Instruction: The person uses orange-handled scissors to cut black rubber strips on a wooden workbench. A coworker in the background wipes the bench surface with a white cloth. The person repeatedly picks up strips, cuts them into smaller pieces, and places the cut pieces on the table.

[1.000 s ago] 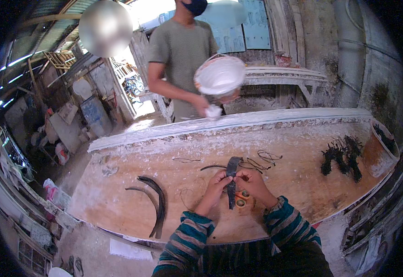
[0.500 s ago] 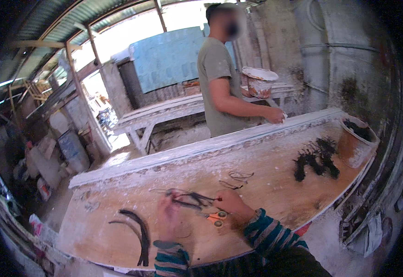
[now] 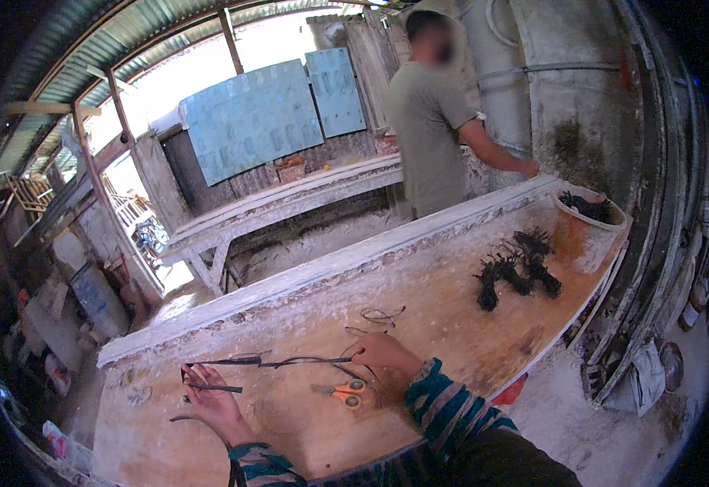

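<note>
"Where's the black strip point(image 3: 269, 364)?"

"Stretched thin above the wooden table point(image 3: 290, 430), toward its left edge. The left hand point(image 3: 212, 399) keeps a loosely curled grip on its folded end; the right hand point(image 3: 387, 352) pinches the other."

"Scissors point(image 3: 343, 393)?"

"Orange-looped, between strip and near edge."

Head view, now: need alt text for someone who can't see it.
A thin black strip runs between a person's left hand and right hand over a wooden table. Orange-handled scissors lie near the right hand; black bundles and a bucket sit farther right. A co-worker stands across the table.
</note>
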Available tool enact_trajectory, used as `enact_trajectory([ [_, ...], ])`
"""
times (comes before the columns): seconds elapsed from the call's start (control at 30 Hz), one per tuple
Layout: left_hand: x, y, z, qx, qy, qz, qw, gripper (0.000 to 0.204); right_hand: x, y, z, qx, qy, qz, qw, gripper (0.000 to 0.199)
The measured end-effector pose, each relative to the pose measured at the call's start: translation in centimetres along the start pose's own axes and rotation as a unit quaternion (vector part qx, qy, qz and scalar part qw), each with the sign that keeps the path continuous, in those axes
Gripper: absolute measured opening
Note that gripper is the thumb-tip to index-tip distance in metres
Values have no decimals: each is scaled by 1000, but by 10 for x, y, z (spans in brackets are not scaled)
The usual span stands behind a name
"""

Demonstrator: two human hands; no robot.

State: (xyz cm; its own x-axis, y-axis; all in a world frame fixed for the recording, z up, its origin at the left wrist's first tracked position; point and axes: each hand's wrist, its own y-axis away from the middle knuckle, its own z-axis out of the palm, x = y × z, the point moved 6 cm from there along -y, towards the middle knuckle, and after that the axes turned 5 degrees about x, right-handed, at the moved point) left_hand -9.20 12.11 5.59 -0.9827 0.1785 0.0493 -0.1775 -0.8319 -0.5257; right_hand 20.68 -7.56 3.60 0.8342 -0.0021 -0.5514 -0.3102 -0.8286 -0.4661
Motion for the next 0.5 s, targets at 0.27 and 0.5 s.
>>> enact_trajectory([
  [0.27, 11, 0, 1, 87, -15, 37, 995, 20, 26, -4, 5, -50, 85, 45, 994, 33],
  [0.5, -55, 11, -13, 109, -152, -108, 976, 14, 19, 0, 17, -82, 108, 55, 989, 34],
])
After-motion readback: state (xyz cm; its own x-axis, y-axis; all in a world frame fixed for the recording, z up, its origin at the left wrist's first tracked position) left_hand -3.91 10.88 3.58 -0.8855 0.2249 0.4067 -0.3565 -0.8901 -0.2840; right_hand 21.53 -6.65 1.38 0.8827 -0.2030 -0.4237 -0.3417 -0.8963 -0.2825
